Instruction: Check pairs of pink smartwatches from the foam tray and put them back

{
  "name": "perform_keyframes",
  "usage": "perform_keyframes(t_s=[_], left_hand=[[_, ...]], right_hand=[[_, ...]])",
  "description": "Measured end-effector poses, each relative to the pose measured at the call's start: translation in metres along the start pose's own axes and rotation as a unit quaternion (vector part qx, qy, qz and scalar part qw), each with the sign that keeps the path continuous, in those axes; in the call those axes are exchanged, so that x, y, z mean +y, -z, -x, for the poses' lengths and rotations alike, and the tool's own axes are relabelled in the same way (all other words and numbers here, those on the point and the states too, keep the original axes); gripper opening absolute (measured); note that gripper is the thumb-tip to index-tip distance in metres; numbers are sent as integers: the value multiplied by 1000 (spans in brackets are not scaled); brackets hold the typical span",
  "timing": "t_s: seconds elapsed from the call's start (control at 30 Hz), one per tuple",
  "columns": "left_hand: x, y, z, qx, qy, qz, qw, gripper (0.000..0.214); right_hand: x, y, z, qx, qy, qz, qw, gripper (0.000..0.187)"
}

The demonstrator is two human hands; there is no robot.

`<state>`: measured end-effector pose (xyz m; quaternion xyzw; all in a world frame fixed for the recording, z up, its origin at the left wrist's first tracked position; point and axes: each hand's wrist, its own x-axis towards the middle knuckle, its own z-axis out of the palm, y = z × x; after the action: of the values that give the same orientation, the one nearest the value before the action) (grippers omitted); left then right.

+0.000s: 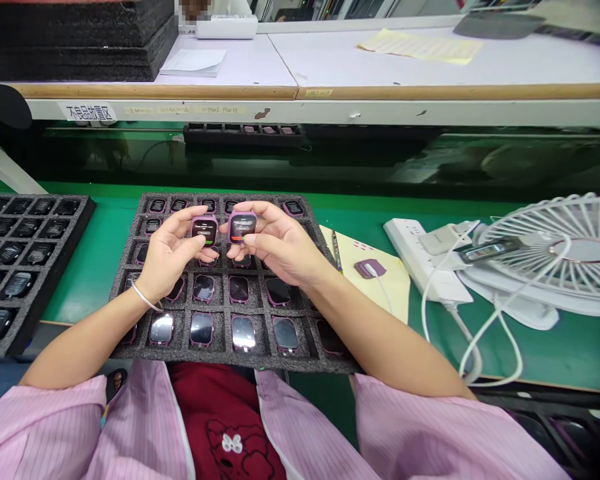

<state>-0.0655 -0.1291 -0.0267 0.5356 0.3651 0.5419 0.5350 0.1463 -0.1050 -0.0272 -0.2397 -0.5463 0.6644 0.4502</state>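
My left hand (167, 257) grips a small purple smartwatch body (205, 229) with a lit screen, raised above a black foam tray (130, 267). Beside it, my right hand (275, 243) grips a second purple watch body (243, 226), its screen also lit. Both watches face me and nearly touch, side by side. The tray under my hands holds several more purple watch bodies (243, 331) with dark screens, each in its own pocket. A thin bracelet circles my left wrist.
A second foam tray (55, 267) of dark watch bodies lies at the left. To the right sit a yellow sheet with a purple charger puck (371, 268), a white power strip (420, 263) with cables, and a white desk fan (555, 257). A shelf (300, 90) runs behind.
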Motion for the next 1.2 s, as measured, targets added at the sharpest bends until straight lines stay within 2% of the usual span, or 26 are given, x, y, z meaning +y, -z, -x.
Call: perform_keyframes(t_s=[0.3, 0.47, 0.63, 0.8, 0.93, 1.07, 1.2], left_hand=[[10, -4, 4, 2, 18, 28, 999, 48], [20, 0, 4, 12, 57, 76, 995, 39], [28, 6, 4, -11, 61, 88, 994, 29], [26, 7, 3, -23, 86, 77, 993, 29], [19, 6, 1, 0, 98, 61, 993, 32], [12, 4, 3, 32, 109, 37, 993, 44], [11, 1, 5, 20, 124, 32, 992, 50]], right_hand=[[-1, -3, 4, -8, -13, -4, 1000, 52], [-4, -1, 0, 1, -24, -54, 998, 37], [-11, 6, -3, 10, -61, -56, 996, 38], [-8, 7, -5, 9, -103, -50, 993, 41], [-1, 6, -7, 5, -89, -70, 994, 42], [6, 6, -6, 29, -70, -64, 995, 48], [9, 6, -4, 38, -67, -40, 996, 48]])
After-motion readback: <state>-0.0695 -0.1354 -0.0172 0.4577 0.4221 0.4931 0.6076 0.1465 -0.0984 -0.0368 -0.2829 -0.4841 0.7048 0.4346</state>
